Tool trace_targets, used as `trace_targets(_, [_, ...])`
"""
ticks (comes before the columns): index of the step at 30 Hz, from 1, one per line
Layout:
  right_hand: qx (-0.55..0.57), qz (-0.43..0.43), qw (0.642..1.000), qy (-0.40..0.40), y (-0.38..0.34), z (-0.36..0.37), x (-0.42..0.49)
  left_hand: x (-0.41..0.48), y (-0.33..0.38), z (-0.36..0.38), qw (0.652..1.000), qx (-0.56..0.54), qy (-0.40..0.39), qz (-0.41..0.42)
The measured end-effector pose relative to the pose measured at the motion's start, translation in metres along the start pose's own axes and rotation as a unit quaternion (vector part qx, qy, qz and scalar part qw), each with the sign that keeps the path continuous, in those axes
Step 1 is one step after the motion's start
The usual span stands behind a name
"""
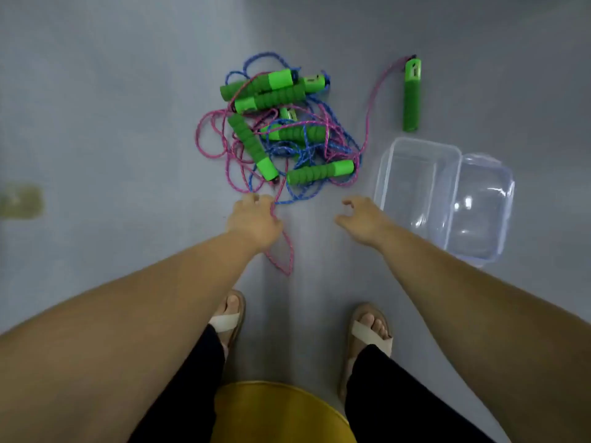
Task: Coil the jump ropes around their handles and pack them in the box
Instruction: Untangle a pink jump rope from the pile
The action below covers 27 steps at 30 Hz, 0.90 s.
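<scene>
A tangle of pink and blue jump ropes with several green foam handles lies on the grey floor ahead of me. One more green handle lies apart to the right, its pink cord trailing back to the pile. My left hand reaches down at the pile's near edge and grips a pink rope that loops back toward my feet. My right hand hovers beside it with fingers relaxed, holding nothing. The clear plastic box stands empty on the right, with its clear lid tipped against its right side.
My feet in beige sandals stand on the floor below the hands. A yellow round seat is at the bottom edge between my legs. A dull greenish patch marks the floor at far left.
</scene>
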State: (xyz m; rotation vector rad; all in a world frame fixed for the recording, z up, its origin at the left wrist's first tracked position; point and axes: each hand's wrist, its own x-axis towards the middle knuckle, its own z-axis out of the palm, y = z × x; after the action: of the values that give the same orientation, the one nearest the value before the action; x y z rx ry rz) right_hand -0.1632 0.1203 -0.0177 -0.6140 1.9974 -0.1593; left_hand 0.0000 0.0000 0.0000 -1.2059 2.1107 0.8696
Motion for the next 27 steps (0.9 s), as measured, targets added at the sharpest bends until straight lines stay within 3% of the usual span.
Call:
trace_targets(3, [-0.016,-0.018,0.999,0.036,0.009,0.016,0.041,0.032,-0.007,0.033,0.997,0.051,0.035,0.040])
trace_targets(10, [-0.074,-0.101,0.974,0.190,0.017,0.040,0.102,0.067,-0.022,0.075,0.986,0.043,0.133,0.092])
trace_targets(13, [-0.142,-0.114,0.967,0.181,0.021,0.041,0.124,0.073,-0.029,0.083,0.989,0.039,0.110,0.094])
trace_targets(17, [-0.160,-0.069,0.973,0.152,0.024,0.040,0.134,0.082,-0.035,0.081,0.992,-0.005,0.088,0.089])
trace_targets(22, [-0.272,-0.043,0.937,0.216,0.027,0.053,0.129,0.090,-0.042,0.085,0.991,-0.066,0.087,0.078])
trace_targets(27, [-0.256,-0.155,0.944,0.137,0.020,0.079,0.110,0.090,-0.032,0.079,0.987,-0.011,0.063,0.147])
